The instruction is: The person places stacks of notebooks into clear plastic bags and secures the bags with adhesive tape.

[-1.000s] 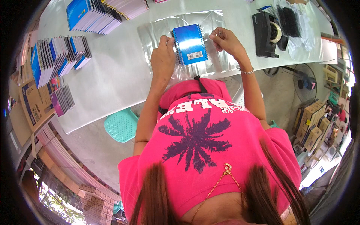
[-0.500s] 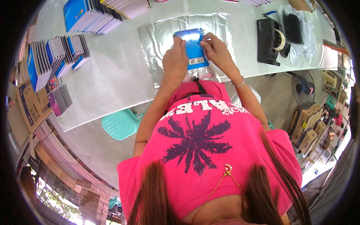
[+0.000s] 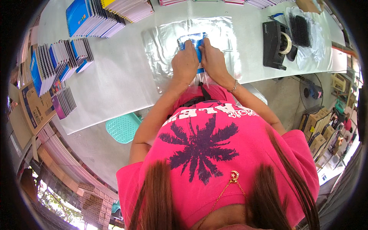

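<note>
A small blue spiral notebook [image 3: 195, 36] lies on a sheet of clear plastic [image 3: 159, 46] on the table, its coils at the far end. My left hand [image 3: 186, 63] is closed at its left part, fingers curled onto the cover. Close beside it, my right hand [image 3: 213, 61] has its fingers bent at the right edge, gripping there. Between them the two hands hide most of the notebook; its top and a narrow blue strip in the middle show. Whether plastic film is pinched along with it, I cannot tell.
Stacks of spiral notebooks [image 3: 96, 19] stand at the far left, with more notebooks [image 3: 63, 57] nearer the left edge. A black tape dispenser [image 3: 273, 46] sits on the right, beside black coils [image 3: 299, 30]. A green stool [image 3: 123, 128] stands below the table edge.
My right hand has moved left, and the two hands now sit close together over the notebook. More of the blue cover is hidden than before.
</note>
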Available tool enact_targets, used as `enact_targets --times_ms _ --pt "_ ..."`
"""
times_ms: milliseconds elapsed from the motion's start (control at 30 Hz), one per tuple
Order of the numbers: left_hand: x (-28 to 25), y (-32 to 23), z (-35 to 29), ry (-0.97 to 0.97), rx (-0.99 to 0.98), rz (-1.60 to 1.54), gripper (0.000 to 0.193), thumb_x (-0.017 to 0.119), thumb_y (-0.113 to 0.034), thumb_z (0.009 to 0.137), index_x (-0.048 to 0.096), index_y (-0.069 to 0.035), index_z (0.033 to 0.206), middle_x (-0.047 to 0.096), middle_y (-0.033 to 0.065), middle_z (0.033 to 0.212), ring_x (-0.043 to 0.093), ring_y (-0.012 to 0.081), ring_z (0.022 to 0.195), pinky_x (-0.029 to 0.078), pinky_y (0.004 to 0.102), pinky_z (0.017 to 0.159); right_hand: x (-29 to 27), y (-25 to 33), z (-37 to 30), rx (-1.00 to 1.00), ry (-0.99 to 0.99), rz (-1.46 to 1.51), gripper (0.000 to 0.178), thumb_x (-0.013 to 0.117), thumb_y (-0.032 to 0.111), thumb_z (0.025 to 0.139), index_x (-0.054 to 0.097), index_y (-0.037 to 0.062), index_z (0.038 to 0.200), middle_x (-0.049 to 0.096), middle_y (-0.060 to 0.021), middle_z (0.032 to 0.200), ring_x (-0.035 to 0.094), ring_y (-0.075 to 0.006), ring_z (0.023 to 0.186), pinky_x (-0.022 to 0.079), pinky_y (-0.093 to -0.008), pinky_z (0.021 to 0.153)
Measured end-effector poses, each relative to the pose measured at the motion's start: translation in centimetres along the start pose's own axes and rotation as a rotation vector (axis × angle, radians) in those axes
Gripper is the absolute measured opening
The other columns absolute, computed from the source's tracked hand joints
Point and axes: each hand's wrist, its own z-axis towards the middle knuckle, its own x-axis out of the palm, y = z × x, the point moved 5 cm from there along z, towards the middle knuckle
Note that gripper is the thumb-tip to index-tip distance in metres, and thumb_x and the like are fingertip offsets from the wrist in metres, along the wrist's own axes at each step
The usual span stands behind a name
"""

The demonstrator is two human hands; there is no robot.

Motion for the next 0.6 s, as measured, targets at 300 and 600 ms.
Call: enact_targets --times_ms 300,600 --pt "-4.0 1.5 -0.8 0.143 0.447 0.161 0.032 0.061 -0.018 0.079 0.063 -0.019 0.111 0.050 0.0033 0.131 0.046 0.0209 0.122 0.027 0.0498 0.098 -0.2 -0.4 -0.1 -0.020 0.000 0.068 0.021 0.051 0.016 0.096 0.044 0.0014 0.109 0.065 -0.0208 0.081 0.063 -0.0418 0.067 0.048 -0.0489 0.057" --pt "-3.5 2.9 -0.6 0.106 0.557 0.242 0.063 0.068 -0.043 0.082 0.048 -0.023 0.138 0.038 -0.0015 0.149 0.024 0.0245 0.143 0.007 0.0616 0.112 -0.6 -0.6 -0.1 -0.012 -0.032 0.155 0.016 0.052 0.016 0.094 0.046 0.0037 0.103 0.064 -0.0217 0.077 0.062 -0.0437 0.073 0.047 -0.0522 0.061"
